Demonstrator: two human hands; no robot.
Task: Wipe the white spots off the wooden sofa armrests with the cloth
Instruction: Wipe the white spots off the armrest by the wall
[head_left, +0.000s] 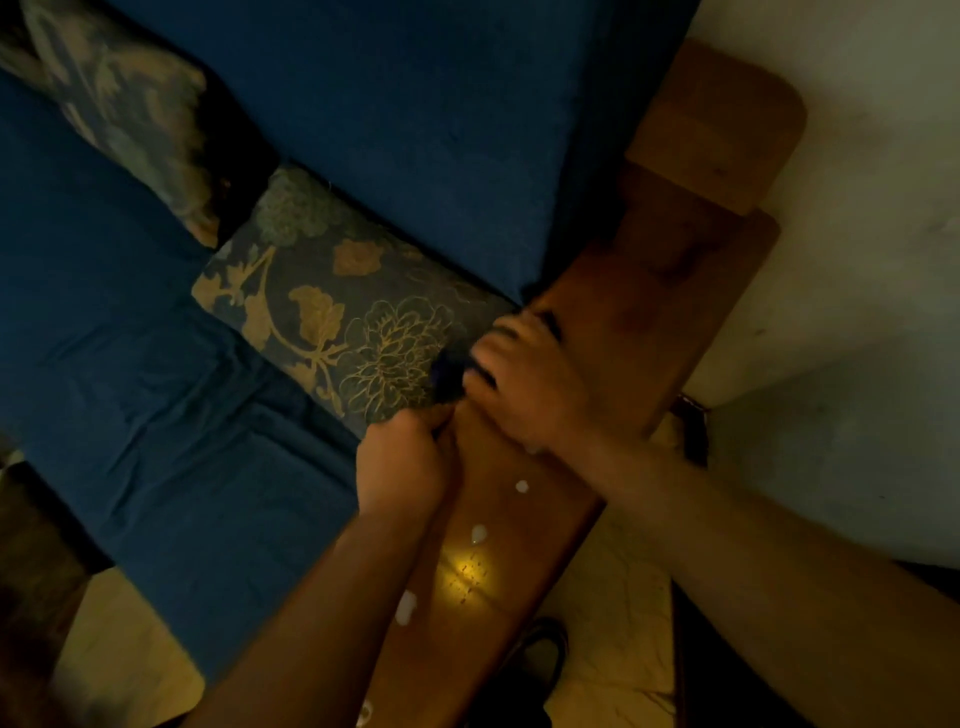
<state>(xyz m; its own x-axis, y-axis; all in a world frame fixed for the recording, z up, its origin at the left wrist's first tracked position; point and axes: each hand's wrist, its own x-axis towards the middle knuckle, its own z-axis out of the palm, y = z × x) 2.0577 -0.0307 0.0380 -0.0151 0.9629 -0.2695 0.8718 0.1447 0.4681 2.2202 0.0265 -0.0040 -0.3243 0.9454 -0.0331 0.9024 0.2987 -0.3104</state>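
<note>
The wooden armrest (613, 322) runs from the lower middle up to the right. Several white spots (521, 487) lie along its near half, with another spot (405, 607) closer to me. My right hand (524, 384) presses down flat on the armrest with a dark cloth (448, 375) under its fingers; the cloth is mostly hidden and blurred. My left hand (402, 460) is closed on the armrest's left edge, just below the right hand; it may pinch a cloth end, I cannot tell.
A blue sofa seat (156, 405) and back cushion (405, 114) lie left of the armrest. A floral pillow (332, 306) touches the armrest's inner side; another pillow (119, 104) is at upper left. A pale wall (857, 260) is at right, and a shoe (540, 660) on the floor.
</note>
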